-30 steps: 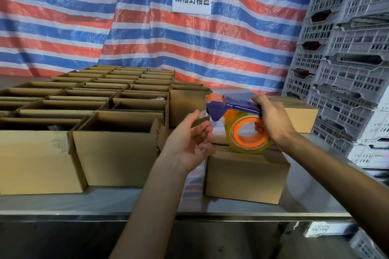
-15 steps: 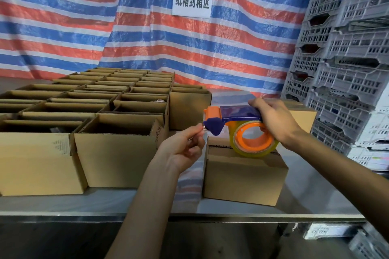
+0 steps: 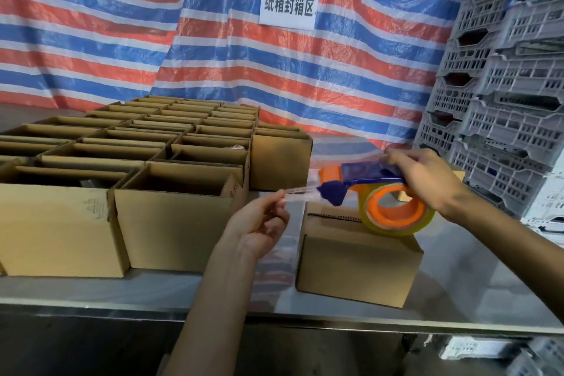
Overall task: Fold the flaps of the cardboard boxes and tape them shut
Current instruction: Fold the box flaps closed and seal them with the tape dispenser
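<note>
A small cardboard box (image 3: pixel 357 265) with its flaps folded down stands near the table's front edge. My right hand (image 3: pixel 427 180) grips a blue and orange tape dispenser (image 3: pixel 366 180) whose clear tape roll (image 3: pixel 396 210) hovers just above the box top. My left hand (image 3: pixel 259 223) pinches the free end of the tape (image 3: pixel 300 192), stretched out from the dispenser's nose to the left of the box.
Several open cardboard boxes (image 3: pixel 171 217) fill the left half of the steel table (image 3: pixel 457 299) in rows. Another closed box (image 3: pixel 457 175) sits behind my right hand. Grey plastic crates (image 3: pixel 512 101) are stacked at the right. A striped tarp (image 3: pixel 152 24) hangs behind.
My left hand closed from an open pose onto the tape end and pulled a short length out to the left. The dispenser shifted slightly right and lower over the box.
</note>
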